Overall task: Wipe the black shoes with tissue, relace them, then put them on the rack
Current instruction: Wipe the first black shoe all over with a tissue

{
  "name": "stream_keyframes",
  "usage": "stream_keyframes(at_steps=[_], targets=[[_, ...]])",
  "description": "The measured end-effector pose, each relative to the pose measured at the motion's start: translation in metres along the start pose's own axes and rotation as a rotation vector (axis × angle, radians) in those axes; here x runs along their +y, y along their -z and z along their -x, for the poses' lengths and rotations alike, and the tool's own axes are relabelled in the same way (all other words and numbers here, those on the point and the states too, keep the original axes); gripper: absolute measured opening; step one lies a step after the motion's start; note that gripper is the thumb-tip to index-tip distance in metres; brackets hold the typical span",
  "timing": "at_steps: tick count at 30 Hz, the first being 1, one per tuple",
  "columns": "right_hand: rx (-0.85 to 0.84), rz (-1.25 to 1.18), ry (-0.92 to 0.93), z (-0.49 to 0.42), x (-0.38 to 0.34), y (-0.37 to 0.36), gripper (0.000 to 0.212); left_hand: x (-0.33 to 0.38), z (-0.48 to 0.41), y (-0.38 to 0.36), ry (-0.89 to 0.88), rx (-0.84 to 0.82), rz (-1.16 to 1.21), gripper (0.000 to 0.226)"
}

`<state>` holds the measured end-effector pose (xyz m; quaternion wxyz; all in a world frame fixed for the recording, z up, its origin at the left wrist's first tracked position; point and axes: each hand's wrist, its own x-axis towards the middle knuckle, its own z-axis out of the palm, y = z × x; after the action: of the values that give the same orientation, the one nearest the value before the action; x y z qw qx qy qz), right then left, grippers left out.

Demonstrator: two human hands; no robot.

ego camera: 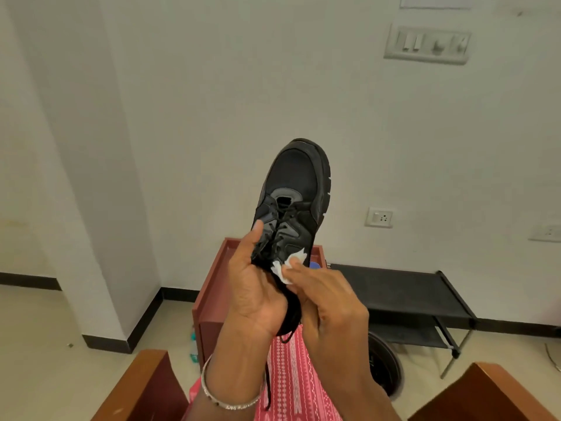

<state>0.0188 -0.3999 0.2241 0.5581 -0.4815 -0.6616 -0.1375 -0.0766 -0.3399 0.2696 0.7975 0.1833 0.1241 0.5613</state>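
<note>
White walls meet a pale tiled floor along a black skirting. A switch panel sits high on the wall, a socket lower down. A reddish-brown wooden cabinet stands against the wall, with wooden armrests nearest the camera.

No legible text anywhere, apparently.

The left wrist wears a silver bangle; the pink, white-patterned garment is perhaps a dress.
</note>
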Motion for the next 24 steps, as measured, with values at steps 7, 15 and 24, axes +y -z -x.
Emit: stream_keyframes(at_steps=[7,15,24], targets=[[0.168,0.218,0.096,-0.048,0.021,0.013,0.027,-0.025,0.019,-0.018,0.106,-0.089,0.053,0.029],[0.026,0.116,0.107,0.025,-0.010,0.012,0.035,-0.027,0.017,-0.004,0.158,-0.026,0.034,0.031],[0.069,0.272,0.105,-0.021,0.024,-0.005,0.032,-0.026,0.019,0.008,0.164,-0.017,0.134,0.032]])
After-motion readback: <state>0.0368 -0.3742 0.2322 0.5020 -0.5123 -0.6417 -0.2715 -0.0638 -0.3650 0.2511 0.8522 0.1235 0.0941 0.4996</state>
